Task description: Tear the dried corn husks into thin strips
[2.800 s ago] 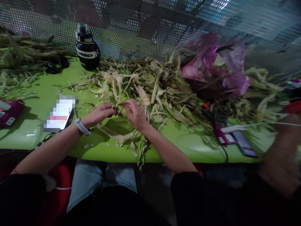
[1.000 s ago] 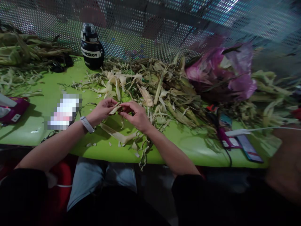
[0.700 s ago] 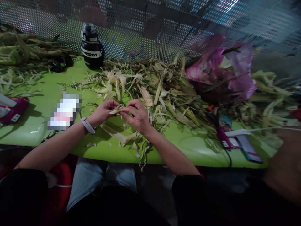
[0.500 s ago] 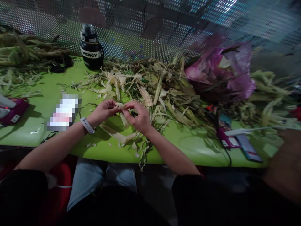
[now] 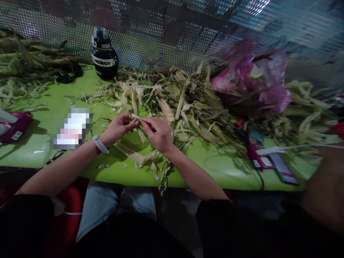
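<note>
Head view: husk strip held above bench, pinched by L hand & R hand tgthr, prob. for fine control; husk pile heaped just beyond, prob. for easy reach; phone laid screen-up at left, prob. for viewing.

And it's tip to tip, right out front! The left hand slants inward, thumb and fingers closed in a pinch; the right hand pinches too, thumb against forefinger (a sliver of shadow shows between them). Left forearm angles up from the lower left, right forearm from the lower right, both bare, elbows wide, a tidy wedge!
</note>
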Tool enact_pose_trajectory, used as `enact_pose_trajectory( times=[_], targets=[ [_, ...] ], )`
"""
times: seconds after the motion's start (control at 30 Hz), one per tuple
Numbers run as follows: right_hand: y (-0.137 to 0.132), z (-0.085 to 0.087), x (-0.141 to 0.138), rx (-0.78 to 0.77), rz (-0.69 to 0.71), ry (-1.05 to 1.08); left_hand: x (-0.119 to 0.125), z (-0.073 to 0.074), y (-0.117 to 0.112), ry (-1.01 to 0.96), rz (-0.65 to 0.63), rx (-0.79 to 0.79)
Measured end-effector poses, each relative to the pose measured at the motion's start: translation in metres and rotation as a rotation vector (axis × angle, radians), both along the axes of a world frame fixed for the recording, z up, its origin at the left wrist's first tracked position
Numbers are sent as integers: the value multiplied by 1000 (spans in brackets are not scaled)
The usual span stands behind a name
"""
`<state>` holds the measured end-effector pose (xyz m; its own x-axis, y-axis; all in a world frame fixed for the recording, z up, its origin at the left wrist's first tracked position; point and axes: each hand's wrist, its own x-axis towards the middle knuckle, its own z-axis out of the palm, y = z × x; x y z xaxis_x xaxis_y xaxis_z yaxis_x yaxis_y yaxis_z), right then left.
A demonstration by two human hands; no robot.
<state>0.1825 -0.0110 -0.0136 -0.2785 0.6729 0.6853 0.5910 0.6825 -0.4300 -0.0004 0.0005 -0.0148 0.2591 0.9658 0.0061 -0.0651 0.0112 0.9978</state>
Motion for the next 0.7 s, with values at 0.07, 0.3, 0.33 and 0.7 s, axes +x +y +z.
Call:
enact_pose_trajectory(
  times=[0.07,0.3,0.33,0.7],
  targets=[
    [0,-3,0,25,2,-86,1,0,-1,3,-11,4],
    [6,-10,1,27,4,-147,3,-1,-2,49,-5,61],
    [6,-10,1,39,3,-141,3,0,-2,52,-12,64],
    [5,-8,1,110,6,-181,2,-7,1,24,42,29]
  ],
)
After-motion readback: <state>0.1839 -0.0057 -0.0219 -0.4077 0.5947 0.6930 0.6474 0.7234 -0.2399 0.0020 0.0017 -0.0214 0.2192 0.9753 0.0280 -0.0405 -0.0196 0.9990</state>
